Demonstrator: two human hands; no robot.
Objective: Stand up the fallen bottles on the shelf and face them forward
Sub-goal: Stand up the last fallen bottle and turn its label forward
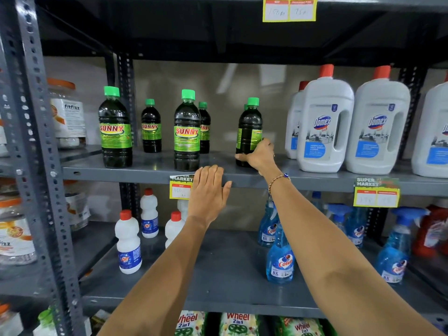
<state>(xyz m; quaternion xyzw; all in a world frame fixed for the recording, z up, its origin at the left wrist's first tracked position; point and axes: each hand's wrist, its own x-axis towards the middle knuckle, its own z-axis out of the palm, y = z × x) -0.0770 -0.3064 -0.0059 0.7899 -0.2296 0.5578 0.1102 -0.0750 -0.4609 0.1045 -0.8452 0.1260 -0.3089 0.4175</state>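
Several dark Sunny bottles with green caps stand upright on the grey middle shelf [150,167]. Two front ones [115,128] [187,132] show their labels forward, with smaller-looking ones [151,127] [205,128] behind. My right hand [258,156] grips the base of the rightmost Sunny bottle [249,127], which stands upright with its label turned to the side. Another green cap peeks out behind it. My left hand [209,194] rests flat on the shelf's front edge, fingers together, holding nothing.
White Domex jugs [324,124] with red caps stand close to the right of the held bottle. Fitfizz jars [66,112] sit at the far left. Below are white Rin bottles [128,243] and blue Colin sprays [280,258]. Yellow price tags [180,187] hang on the shelf edges.
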